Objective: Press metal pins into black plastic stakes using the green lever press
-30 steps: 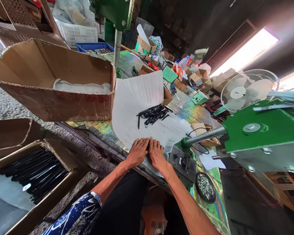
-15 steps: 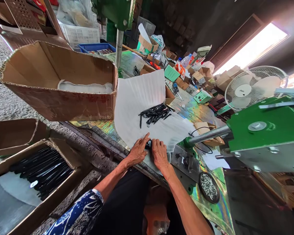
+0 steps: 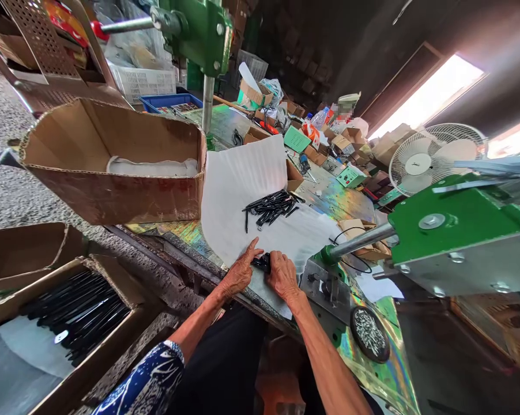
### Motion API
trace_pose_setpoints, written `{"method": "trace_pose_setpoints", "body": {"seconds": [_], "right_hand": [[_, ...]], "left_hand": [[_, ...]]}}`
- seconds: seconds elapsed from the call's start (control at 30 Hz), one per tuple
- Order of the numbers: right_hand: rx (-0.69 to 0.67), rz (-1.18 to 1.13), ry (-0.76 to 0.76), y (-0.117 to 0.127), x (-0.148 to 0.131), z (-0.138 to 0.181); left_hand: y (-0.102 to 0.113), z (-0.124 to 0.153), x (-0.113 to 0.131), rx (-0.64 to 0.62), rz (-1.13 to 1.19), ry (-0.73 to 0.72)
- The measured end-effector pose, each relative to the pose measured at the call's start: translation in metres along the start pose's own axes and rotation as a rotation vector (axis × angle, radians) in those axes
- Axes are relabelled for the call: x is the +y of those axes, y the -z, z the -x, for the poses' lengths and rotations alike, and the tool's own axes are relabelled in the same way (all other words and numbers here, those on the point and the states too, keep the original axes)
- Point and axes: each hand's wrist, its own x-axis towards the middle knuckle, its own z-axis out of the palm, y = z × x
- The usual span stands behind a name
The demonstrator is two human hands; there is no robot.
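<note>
Between my two hands is a small black part [image 3: 262, 263], its exact kind hidden by my fingers. My left hand [image 3: 241, 271] pinches its left end, with the index finger stretched out past it. On the other end, my right hand [image 3: 283, 273] is closed with curled fingers. Both hands are low over the near edge of a white foam sheet [image 3: 225, 196]. Just beyond them, a pile of slim black parts [image 3: 272, 206] lies on that sheet. A metal press base [image 3: 324, 291] sits right of my right hand.
A green hand press [image 3: 463, 230] juts in from the right. Beside its base stands a round dish of small metal pins [image 3: 370, 334]. An open cardboard box [image 3: 156, 196] is at the left, and a lower box holds long black parts [image 3: 82, 311]. A fan [image 3: 418, 164] stands farther back.
The camera view has shifted slightly. The black part is tilted a little between my hands, and my left index finger now points out farther from it.
</note>
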Motion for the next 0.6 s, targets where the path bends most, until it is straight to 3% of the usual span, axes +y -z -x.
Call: {"method": "trace_pose_setpoints", "body": {"seconds": [0.33,0.6], "right_hand": [[0.012,-0.016,0.12,0.001,0.007,0.003],[0.127,-0.151,0.165,-0.005,0.006,0.012]], "left_hand": [[0.001,0.002,0.002,0.032,0.084,0.055],[0.006,0.0,0.0,0.136,0.439,-0.044]]}}
